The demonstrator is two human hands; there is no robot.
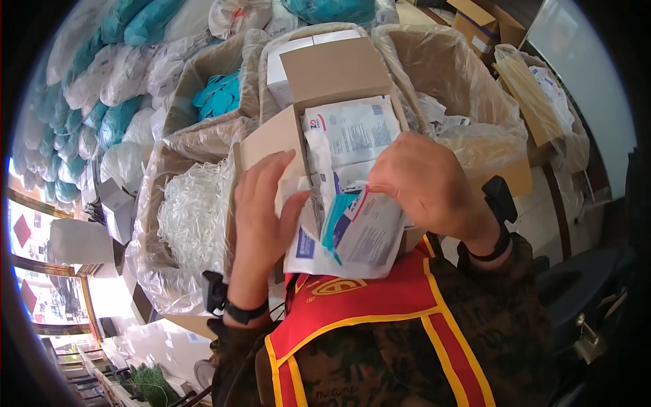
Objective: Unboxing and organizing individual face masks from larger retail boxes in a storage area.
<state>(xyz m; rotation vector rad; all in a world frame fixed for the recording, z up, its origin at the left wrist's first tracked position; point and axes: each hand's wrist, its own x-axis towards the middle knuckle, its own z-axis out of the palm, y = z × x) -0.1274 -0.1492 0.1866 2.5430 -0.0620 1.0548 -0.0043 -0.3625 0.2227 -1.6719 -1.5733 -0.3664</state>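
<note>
In front of my chest lies a white printed pouch [369, 237] with a teal piece [339, 220] showing at its upper middle; whether that piece is inside or on top I cannot tell. My right hand [430, 186] is closed, thumb and fingers pinched at the pouch's top edge. Beside the pouch's left edge, my left hand [261, 210] has its thumb and fingers apart, with nothing visible between them. Just beyond the hands is an opened cardboard box [336, 64], its flaps raised, holding more white printed pouches [352, 132].
Plastic-lined cartons surround the box: one with clear stringy pieces [193, 214] at left, one with teal pieces [218, 96] behind it, one with white packets [451, 122] at right. Bagged goods [108, 74] are piled at far left. An open carton [485, 30] stands at back right.
</note>
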